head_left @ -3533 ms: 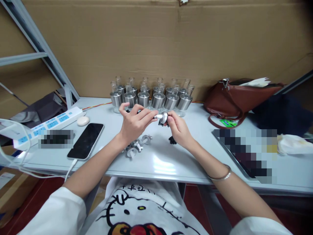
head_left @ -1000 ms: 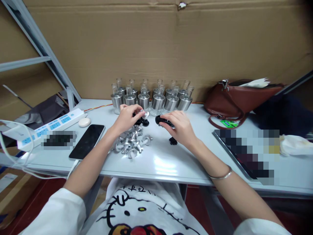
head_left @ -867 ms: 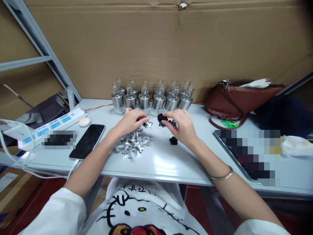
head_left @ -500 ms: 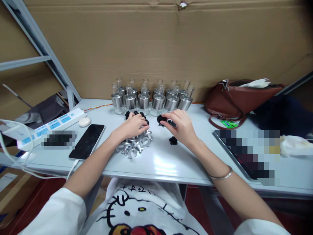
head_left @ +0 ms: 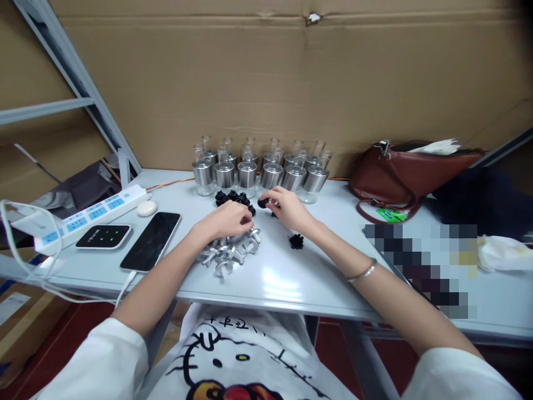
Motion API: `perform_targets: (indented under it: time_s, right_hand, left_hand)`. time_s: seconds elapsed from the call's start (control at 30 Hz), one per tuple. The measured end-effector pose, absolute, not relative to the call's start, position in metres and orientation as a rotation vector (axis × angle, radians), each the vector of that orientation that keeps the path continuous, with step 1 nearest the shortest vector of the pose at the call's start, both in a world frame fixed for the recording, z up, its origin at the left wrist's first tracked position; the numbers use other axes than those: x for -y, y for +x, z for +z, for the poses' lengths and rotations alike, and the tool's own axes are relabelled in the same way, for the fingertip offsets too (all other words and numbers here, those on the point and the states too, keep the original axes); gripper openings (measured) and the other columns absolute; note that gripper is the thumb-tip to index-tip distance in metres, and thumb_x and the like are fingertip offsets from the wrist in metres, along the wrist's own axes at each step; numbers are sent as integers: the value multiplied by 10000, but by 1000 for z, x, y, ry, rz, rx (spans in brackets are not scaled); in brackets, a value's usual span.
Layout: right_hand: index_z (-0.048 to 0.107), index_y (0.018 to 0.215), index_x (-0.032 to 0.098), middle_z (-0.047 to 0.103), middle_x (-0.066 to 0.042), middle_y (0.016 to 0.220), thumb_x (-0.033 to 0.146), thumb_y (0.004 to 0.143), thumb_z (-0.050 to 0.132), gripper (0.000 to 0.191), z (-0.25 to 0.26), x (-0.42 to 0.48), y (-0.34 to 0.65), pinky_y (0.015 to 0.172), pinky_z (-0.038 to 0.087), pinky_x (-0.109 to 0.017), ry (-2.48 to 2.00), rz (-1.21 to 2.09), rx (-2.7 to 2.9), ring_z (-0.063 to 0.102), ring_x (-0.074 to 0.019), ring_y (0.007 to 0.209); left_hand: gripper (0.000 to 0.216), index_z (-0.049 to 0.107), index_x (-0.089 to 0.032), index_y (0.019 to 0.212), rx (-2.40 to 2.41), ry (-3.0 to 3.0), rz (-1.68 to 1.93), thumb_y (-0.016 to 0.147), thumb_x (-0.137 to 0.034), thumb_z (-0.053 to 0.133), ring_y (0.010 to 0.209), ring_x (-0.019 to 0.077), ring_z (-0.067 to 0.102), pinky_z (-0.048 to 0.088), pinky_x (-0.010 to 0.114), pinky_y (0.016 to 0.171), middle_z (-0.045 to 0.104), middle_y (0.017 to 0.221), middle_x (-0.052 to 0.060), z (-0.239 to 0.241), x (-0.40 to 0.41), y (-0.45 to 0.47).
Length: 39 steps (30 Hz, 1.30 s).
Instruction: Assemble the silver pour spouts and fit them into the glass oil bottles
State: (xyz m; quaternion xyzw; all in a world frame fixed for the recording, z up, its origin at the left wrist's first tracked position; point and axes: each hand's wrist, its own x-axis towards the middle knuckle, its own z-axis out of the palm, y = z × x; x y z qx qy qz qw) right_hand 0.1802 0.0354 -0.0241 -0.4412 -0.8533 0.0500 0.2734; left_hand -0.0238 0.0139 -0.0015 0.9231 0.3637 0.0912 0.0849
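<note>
Left hand (head_left: pixel 227 219): a few seconds back it was lifted off the table (head_left: pixel 270 280), sharing one silver piece with the other hand. It now lies palm-down on the heap of silver pieces (head_left: pixel 225 256), fingers curled together over the top. Whether it grips one cannot be told.

Right hand (head_left: pixel 288 209): also lowered, and shifted leftward over the last half second. Its fingertips are pinched together on a black cap (head_left: pixel 263 203), held just above the table.

Black caps (head_left: pixel 233 196): a small cluster just beyond the left hand, close to the held cap.

Loose black bit (head_left: pixel 296 241): alone on the table, beside the right wrist.

Jars (head_left: pixel 258 173): silver-bodied, glass-necked, in two rows at the back against the cardboard.

Phone (head_left: pixel 152 240), small black box with green lights (head_left: pixel 103 236) and power strip (head_left: pixel 89 214): well to the left.

Brown bag (head_left: pixel 408 169): far right.
</note>
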Motion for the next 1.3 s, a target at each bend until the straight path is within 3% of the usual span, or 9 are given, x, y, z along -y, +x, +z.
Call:
perform_targets:
  time_s: [0.33, 0.43, 0.57, 0.73, 0.97, 1.03, 1.13, 1.23, 1.3]
  right_hand:
    - [645, 882, 125, 657, -83, 857, -9, 722, 541, 233, -24, -65, 155, 714, 423, -254, -1268, 223, 2435, 603, -174, 783]
    - [623, 956, 126, 679, -73, 848, 4, 726, 558, 268, -27, -66, 155, 706, 440, -248, -1271, 264, 2403, 620, -168, 769]
    - [563, 1081, 144, 692, -83, 930, 74, 775, 571, 314, -27, -63, 162, 689, 471, -244, -1284, 306, 2327, 639, -145, 733]
    - [604, 928, 169, 698, -65, 882, 169, 834, 506, 136, -20, -42, 185, 694, 497, -274, -1146, 384, 2241, 648, -160, 730]
    - [619, 835, 158, 678, -67, 800, 338, 833, 542, 196, -3, -11, 204, 704, 479, -308, -1196, 514, 2196, 620, -185, 732]
    - [600, 869, 161, 651, -57, 818, 422, 754, 651, 290, -2, 0, 194, 714, 482, -311, -1159, 650, 2248, 609, -189, 760]
    - [516, 1018, 158, 581, -98, 1021, 500, 612, 762, 585, -7, 17, 173, 818, 481, -376, -1110, 659, 2322, 570, -238, 933]
    - [370, 1191, 155, 466, -143, 1203, 488, 651, 742, 736, -17, 27, 159, 946, 431, -426, -1070, 712, 2310, 488, -270, 1131]
    - [318, 1211, 156, 428, -149, 1232, 463, 685, 724, 732, -20, 29, 156, 954, 427, -418, -1083, 773, 2300, 480, -259, 1135]
  left_hand:
    - [229, 673, -145, 793, -1091, 2786, 261, 856, -190, 458, 705, 154, 608, 398, 246, 664, 685, 820, 72, -2, -13, -23]
    - [226, 666, -146, 791, -1086, 2788, 273, 862, -190, 456, 715, 152, 608, 398, 242, 667, 687, 830, 67, -2, -13, -24]
    - [240, 658, -140, 809, -1109, 2775, 289, 885, -191, 436, 724, 146, 609, 396, 234, 673, 684, 833, 62, -1, -14, -24]
    - [291, 630, -135, 808, -1128, 2789, 287, 935, -230, 385, 764, 162, 617, 391, 245, 691, 683, 848, 68, 0, -14, -22]
    - [338, 606, -148, 765, -1088, 2784, 274, 956, -263, 353, 703, 153, 618, 376, 246, 642, 688, 799, 52, 2, -6, -16]
    - [333, 631, -149, 808, -1104, 2778, 270, 954, -262, 352, 740, 166, 635, 388, 250, 660, 705, 834, 63, 1, -5, -15]
    - [320, 661, -157, 910, -1179, 2743, 298, 939, -243, 354, 787, 180, 653, 399, 253, 669, 720, 890, 72, 2, -6, -16]
    - [299, 677, -174, 918, -1252, 2731, 349, 903, -220, 381, 764, 179, 655, 388, 249, 642, 725, 866, 62, 4, -6, -19]
    - [255, 682, -183, 849, -1291, 2737, 382, 864, -223, 431, 709, 172, 644, 367, 246, 605, 720, 796, 46, 7, -6, -21]
